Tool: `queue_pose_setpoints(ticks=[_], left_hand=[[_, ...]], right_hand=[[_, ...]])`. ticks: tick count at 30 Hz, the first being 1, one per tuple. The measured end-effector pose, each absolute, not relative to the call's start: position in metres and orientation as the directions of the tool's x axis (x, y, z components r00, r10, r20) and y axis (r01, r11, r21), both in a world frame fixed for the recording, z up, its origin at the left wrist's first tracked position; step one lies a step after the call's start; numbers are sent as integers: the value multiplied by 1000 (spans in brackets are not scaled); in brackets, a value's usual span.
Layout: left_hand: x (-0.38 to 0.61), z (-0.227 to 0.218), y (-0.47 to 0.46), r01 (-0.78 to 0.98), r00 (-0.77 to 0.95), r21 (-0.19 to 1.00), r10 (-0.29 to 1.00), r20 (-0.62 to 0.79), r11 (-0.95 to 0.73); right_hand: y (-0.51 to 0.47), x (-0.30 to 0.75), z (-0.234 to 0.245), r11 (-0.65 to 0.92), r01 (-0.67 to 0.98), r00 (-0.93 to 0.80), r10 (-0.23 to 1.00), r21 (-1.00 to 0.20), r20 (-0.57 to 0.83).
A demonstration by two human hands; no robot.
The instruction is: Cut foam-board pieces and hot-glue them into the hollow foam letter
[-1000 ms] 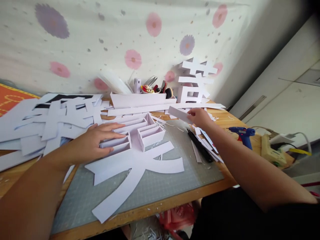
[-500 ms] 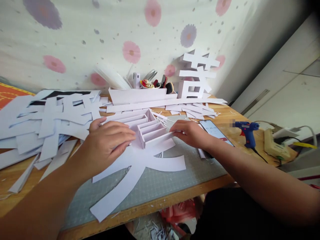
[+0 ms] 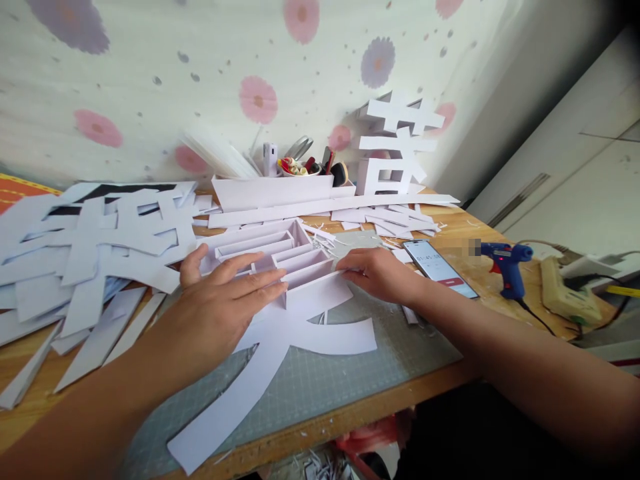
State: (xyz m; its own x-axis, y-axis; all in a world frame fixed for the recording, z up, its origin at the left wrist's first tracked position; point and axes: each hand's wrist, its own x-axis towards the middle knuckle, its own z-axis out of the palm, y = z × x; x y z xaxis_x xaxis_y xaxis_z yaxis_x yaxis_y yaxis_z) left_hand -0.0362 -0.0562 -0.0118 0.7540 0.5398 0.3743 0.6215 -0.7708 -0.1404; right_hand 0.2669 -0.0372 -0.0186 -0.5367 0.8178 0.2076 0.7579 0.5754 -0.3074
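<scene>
A large white paper character point(image 3: 300, 327) lies flat on a grey cutting mat point(image 3: 350, 373); its upper half has upright paper walls forming box-like cells point(image 3: 280, 250). My left hand point(image 3: 225, 300) rests flat on the walled part, fingers stretched out to the right. My right hand point(image 3: 377, 273) pinches a white paper strip point(image 3: 315, 280) that lies along the lower right edge of the walled cells.
Stacks of cut white characters point(image 3: 100, 233) cover the left of the wooden table. A finished standing character point(image 3: 397, 143), a tool cup point(image 3: 300, 167) and long strips sit at the back. A phone point(image 3: 440, 268), a blue glue gun point(image 3: 505, 260) and a power strip point(image 3: 570, 300) lie at right.
My right hand brought a paper strip from the back right down to the walled cells' lower edge. My left hand slid right over the cells. The phone has come into sight.
</scene>
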Motion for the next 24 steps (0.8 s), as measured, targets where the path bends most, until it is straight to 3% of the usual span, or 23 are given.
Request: queue_pose_setpoints(ticks=[24], left_hand=[[-40, -14, -54, 678, 725, -88, 644, 244, -730]], right_hand=[[-34, 280, -13, 571, 766, -551, 819, -296, 156]])
